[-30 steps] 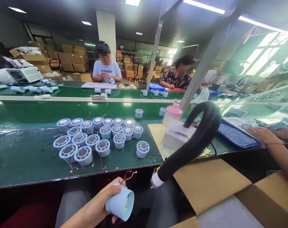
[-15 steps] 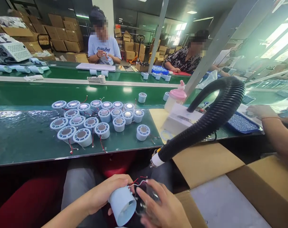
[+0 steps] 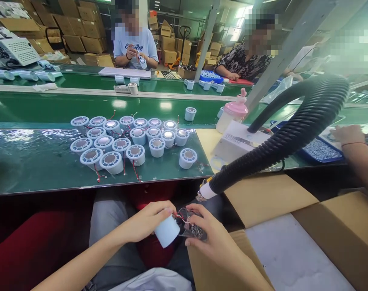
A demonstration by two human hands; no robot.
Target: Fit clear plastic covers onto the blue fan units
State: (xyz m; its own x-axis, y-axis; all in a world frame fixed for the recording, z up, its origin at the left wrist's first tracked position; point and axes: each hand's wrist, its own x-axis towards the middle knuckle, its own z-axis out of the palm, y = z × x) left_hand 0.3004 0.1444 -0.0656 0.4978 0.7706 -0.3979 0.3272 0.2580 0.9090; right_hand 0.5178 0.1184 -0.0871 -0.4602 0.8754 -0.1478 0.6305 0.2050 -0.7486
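Observation:
My left hand [image 3: 144, 224] is closed around a pale blue plastic cylinder [image 3: 167, 233] with red and white wires at its top, held over my lap below the table edge. My right hand [image 3: 212, 238] pinches a small clear round fan part [image 3: 191, 229] right against the cylinder's open end. On the green table in front lie several matching blue round housings [image 3: 126, 139] with wires, and one stands apart [image 3: 187, 158].
A black corrugated hose [image 3: 293, 129] arcs from a white box [image 3: 238, 141] down to a nozzle [image 3: 204, 193] just above my hands. Open cardboard boxes [image 3: 293, 242] sit at my right. A pink-capped bottle [image 3: 232, 115], a blue tray [image 3: 319, 150] and a neighbour's hand [image 3: 349, 135] are right. Other people sit across the conveyor.
My right hand came in with the clear fan part and met the cylinder. Both hands moved up and closer together; the view tilted downward.

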